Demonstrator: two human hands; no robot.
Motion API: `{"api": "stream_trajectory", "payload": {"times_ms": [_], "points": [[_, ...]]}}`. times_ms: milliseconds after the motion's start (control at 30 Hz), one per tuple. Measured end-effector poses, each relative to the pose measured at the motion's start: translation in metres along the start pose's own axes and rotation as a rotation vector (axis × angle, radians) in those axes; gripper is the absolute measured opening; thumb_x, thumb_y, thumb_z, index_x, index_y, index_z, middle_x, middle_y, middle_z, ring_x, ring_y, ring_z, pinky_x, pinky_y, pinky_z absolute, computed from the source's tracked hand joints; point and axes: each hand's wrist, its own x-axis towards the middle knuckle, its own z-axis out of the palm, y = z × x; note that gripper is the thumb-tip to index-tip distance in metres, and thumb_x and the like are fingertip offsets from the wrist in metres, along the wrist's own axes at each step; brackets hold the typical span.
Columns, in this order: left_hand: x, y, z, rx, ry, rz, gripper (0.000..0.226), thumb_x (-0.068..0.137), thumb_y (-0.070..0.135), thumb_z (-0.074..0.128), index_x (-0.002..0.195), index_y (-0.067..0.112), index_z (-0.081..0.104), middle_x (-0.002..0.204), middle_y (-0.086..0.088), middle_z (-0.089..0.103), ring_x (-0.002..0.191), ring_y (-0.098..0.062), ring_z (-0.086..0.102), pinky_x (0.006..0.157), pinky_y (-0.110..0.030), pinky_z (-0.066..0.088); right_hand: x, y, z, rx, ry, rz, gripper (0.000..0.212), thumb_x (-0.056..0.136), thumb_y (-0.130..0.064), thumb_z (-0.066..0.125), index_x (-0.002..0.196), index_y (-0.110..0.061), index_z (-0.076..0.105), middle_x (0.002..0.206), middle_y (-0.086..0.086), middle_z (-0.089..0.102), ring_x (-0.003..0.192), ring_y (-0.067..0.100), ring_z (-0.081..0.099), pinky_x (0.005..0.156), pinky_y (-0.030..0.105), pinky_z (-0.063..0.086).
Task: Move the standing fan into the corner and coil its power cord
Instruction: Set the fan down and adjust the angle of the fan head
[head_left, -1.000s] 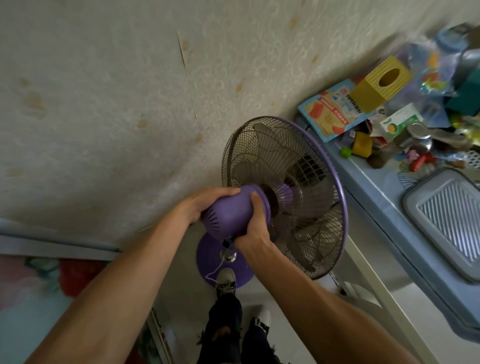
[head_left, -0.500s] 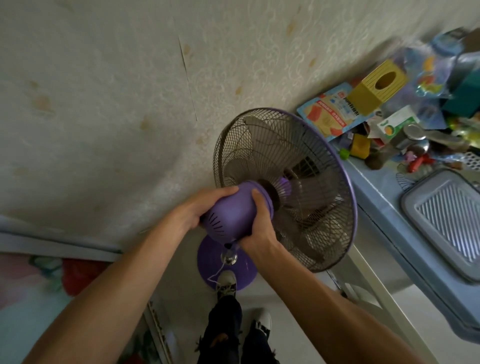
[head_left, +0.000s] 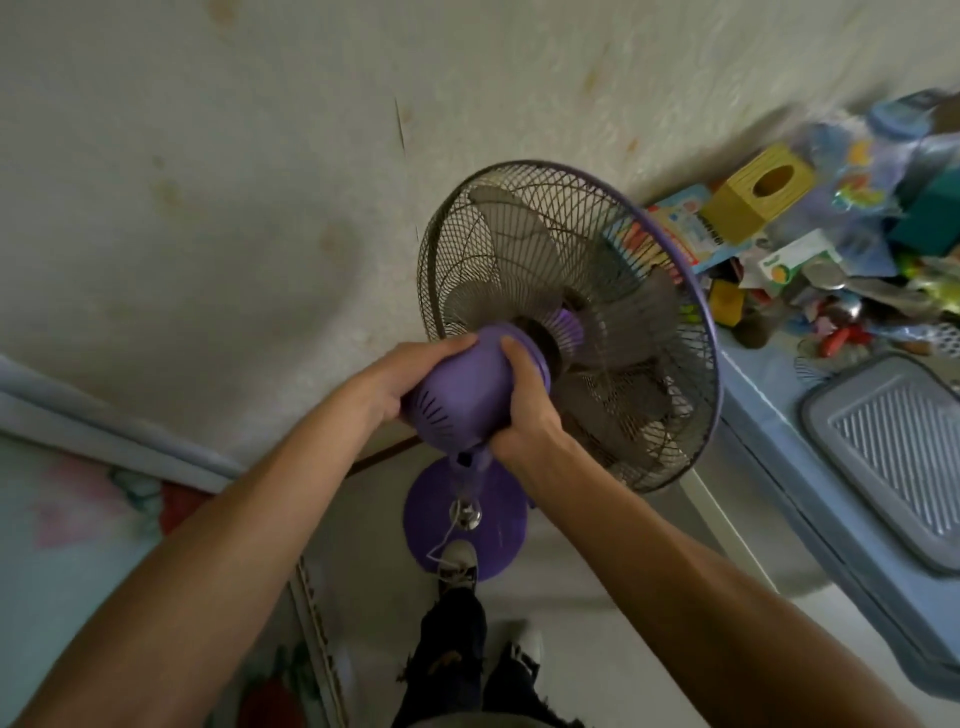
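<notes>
Head view, bottom centre: the person's 2 shoes (head_left: 460, 564) stand on the floor, one touching the fan's round purple base (head_left: 493, 525). A thin white cord (head_left: 441, 540) trails from the pole there, uncoiled. At mid-frame the left hand (head_left: 400, 382) and right hand (head_left: 524, 410) clasp the purple motor housing (head_left: 462, 397) from either side, fingers (head_left: 506, 348) closed around it. The standing fan (head_left: 566, 322) stands near the wall (head_left: 234, 208), its wire cage beside the cluttered blue surface (head_left: 779, 415) at right. It looks light but top-heavy and wobbly; the housing gives a firm hold, though I'd judge the pole steadier, and the thin cage likely bends.
</notes>
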Motion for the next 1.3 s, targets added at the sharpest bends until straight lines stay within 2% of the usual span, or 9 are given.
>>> {"api": "stream_trajectory", "payload": {"times_ms": [167, 367, 500, 600, 700, 1033, 1133, 1200, 1300], "points": [[-0.012, 0.022, -0.01, 0.002, -0.07, 0.032, 0.057, 0.068, 0.057, 0.078, 0.107, 0.016, 0.073, 0.1, -0.011, 0.077, 0.086, -0.028, 0.075, 0.066, -0.034, 0.059, -0.018, -0.002, 0.017, 0.081, 0.023, -0.032, 0.082, 0.07, -0.046, 0.086, 0.134, -0.004, 0.055, 0.128, 0.016, 0.064, 0.11, 0.036, 0.065, 0.099, 0.056, 0.051], [-0.019, 0.049, -0.009, 0.079, -0.134, 0.112, 0.052, 0.073, 0.052, 0.077, 0.107, 0.014, 0.074, 0.103, -0.013, 0.076, 0.087, -0.027, 0.075, 0.064, -0.031, 0.06, -0.033, -0.009, 0.025, 0.155, 0.023, -0.056, 0.089, 0.068, -0.046, 0.087, 0.139, -0.008, 0.049, 0.129, 0.013, 0.063, 0.107, 0.035, 0.066, 0.096, 0.056, 0.053], [-0.016, 0.065, -0.005, 0.184, -0.156, 0.132, 0.054, 0.071, 0.054, 0.077, 0.105, 0.013, 0.075, 0.104, -0.014, 0.076, 0.095, -0.032, 0.072, 0.077, -0.04, 0.061, -0.038, -0.013, 0.028, 0.169, 0.041, -0.047, 0.103, 0.06, -0.05, 0.09, 0.143, -0.011, 0.043, 0.132, 0.012, 0.059, 0.109, 0.036, 0.065, 0.092, 0.06, 0.054], [-0.014, 0.073, -0.002, 0.232, -0.165, 0.122, 0.054, 0.07, 0.057, 0.076, 0.103, 0.015, 0.076, 0.106, -0.014, 0.075, 0.099, -0.034, 0.071, 0.086, -0.046, 0.058, -0.041, -0.017, 0.028, 0.135, 0.05, -0.054, 0.105, 0.061, -0.051, 0.089, 0.144, -0.011, 0.04, 0.134, 0.013, 0.056, 0.111, 0.037, 0.063, 0.093, 0.061, 0.053], [-0.01, 0.074, -0.001, 0.246, -0.165, 0.092, 0.06, 0.073, 0.059, 0.072, 0.114, 0.014, 0.071, 0.112, -0.015, 0.073, 0.109, -0.038, 0.066, 0.101, -0.057, 0.047, -0.04, -0.021, 0.025, 0.154, 0.023, -0.051, 0.103, 0.066, -0.048, 0.088, 0.147, -0.013, 0.037, 0.136, 0.014, 0.056, 0.111, 0.038, 0.064, 0.091, 0.062, 0.054], [-0.01, 0.083, 0.002, 0.301, -0.18, 0.028, 0.061, 0.075, 0.062, 0.068, 0.114, 0.015, 0.069, 0.114, -0.015, 0.072, 0.11, -0.037, 0.066, 0.101, -0.057, 0.047, -0.036, -0.024, 0.011, 0.148, -0.049, -0.047, 0.099, 0.068, -0.048, 0.087, 0.147, -0.015, 0.036, 0.131, 0.017, 0.063, 0.102, 0.037, 0.068, 0.086, 0.061, 0.057], [-0.012, 0.082, 0.005, 0.297, -0.099, 0.034, 0.051, 0.078, 0.059, 0.064, 0.105, 0.017, 0.071, 0.109, -0.015, 0.074, 0.104, -0.037, 0.068, 0.095, -0.055, 0.052, -0.032, -0.024, 0.006, 0.14, -0.123, -0.016, 0.097, 0.07, -0.049, 0.086, 0.146, -0.013, 0.039, 0.13, 0.017, 0.064, 0.106, 0.038, 0.068, 0.092, 0.06, 0.055], [-0.013, 0.081, 0.008, 0.311, 0.015, 0.053, 0.043, 0.08, 0.058, 0.059, 0.094, 0.019, 0.071, 0.096, -0.012, 0.076, 0.09, -0.035, 0.071, 0.077, -0.046, 0.057, -0.028, -0.023, 0.0, 0.132, -0.172, -0.009, 0.093, 0.072, -0.049, 0.083, 0.146, -0.01, 0.041, 0.13, 0.016, 0.065, 0.11, 0.037, 0.067, 0.097, 0.057, 0.053], [-0.017, 0.082, 0.008, 0.328, 0.168, 0.168, 0.036, 0.078, 0.053, 0.058, 0.085, 0.02, 0.071, 0.075, -0.002, 0.07, 0.069, -0.026, 0.064, 0.06, -0.029, 0.047, -0.026, -0.027, -0.006, 0.08, -0.225, -0.013, 0.085, 0.079, -0.048, 0.077, 0.145, -0.006, 0.044, 0.132, 0.018, 0.063, 0.115, 0.036, 0.065, 0.104, 0.053, 0.049]]}}
